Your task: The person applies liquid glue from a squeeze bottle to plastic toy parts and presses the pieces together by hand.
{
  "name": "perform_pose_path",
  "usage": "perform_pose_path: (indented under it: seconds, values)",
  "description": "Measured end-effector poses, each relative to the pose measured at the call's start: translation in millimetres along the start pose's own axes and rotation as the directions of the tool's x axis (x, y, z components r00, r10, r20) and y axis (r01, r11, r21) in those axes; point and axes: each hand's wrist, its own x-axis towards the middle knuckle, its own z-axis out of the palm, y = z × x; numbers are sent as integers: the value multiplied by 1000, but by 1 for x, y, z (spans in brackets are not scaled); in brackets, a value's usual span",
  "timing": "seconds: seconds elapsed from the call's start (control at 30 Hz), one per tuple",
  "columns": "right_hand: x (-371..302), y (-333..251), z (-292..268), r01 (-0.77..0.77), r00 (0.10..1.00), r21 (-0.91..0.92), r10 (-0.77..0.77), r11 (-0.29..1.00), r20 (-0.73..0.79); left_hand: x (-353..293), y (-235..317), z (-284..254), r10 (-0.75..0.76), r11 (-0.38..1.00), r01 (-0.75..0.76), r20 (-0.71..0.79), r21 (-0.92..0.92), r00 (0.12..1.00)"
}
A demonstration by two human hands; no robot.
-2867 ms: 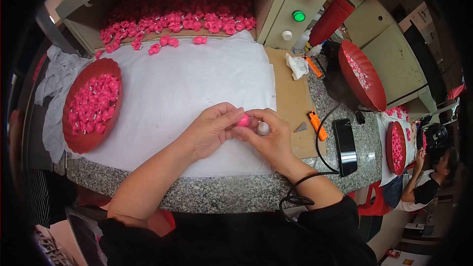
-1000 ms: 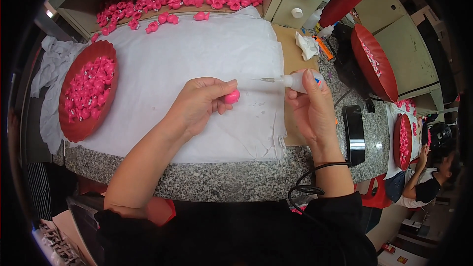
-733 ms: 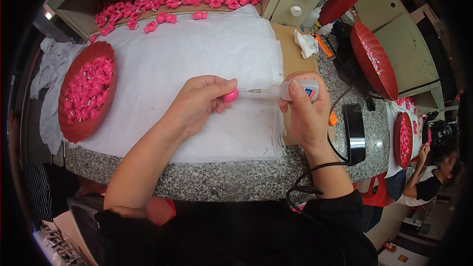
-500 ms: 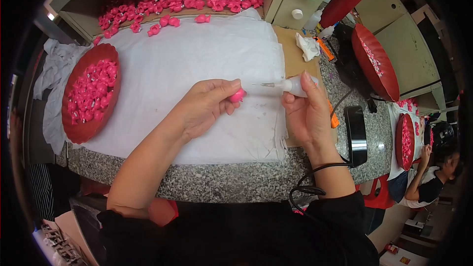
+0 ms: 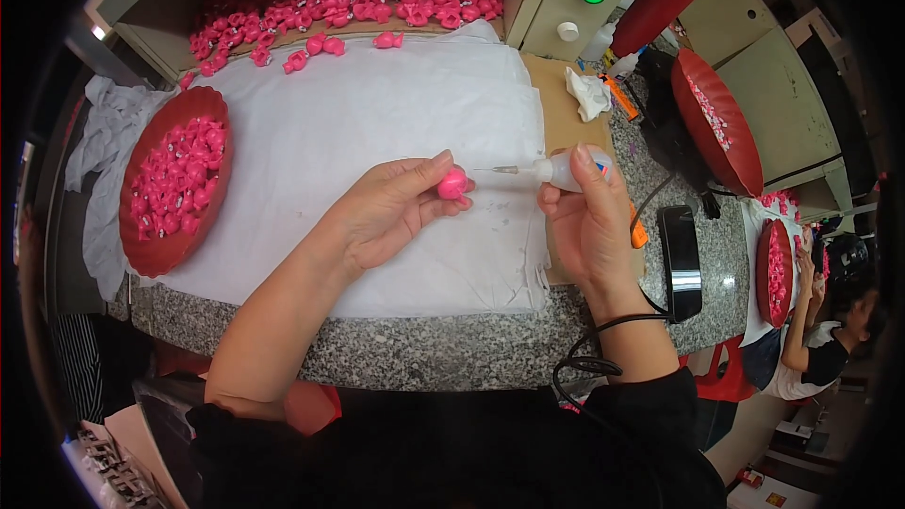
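Note:
Between the thumb and fingers of my left hand (image 5: 401, 203) is a small round pink plastic piece (image 5: 452, 184). My right hand (image 5: 592, 217) grips a small squeeze bottle (image 5: 566, 170) with a long thin needle tip, laid nearly level. The needle points left at the pink piece, its end just short of it. Both hands are above a white cloth (image 5: 396, 104) spread on the speckled stone bench. To the left, a red scalloped bowl (image 5: 141, 250) holds many similar pink pieces.
Behind the cloth, an open cabinet holds a heap of pink pieces (image 5: 330, 5), a few spilling onto the cloth. Crumpled tissue (image 5: 589, 94), a black phone-like device (image 5: 681, 264) with a cable, and another red bowl (image 5: 735, 155) lie right. A co-worker (image 5: 820, 349) sits far right.
The pink piece has turned in my left fingers, showing more of its round side. My right hand has shifted slightly, bringing the bottle's needle tip a little lower and closer to the piece.

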Motion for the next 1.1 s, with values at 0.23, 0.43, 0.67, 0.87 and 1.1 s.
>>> perform_pose_path:
  seconds: [0.23, 0.43, 0.67, 0.87, 1.1]
  values:
    - [-4, 2, 3, 113, 993, -102, -114, 988, -2, -2, -4, -1, 65, 996, -65, 0, 57, 998]
    - [-12, 2, 3, 228, 974, -326, -220, 918, 60, -5, -2, 3, 80, 995, -79, -11, 60, 997]
    - [-15, 5, 6, 378, 925, -417, -324, 827, 196, -6, -1, 4, 72, 995, -65, -87, 78, 994]
    - [-16, 6, 6, 415, 909, -479, -329, 774, 256, -7, -2, 4, 70, 994, -63, -86, 91, 994]
    - [-17, 5, 6, 365, 929, -479, -283, 798, 237, -7, -4, 3, 74, 989, -63, -74, 133, 995]
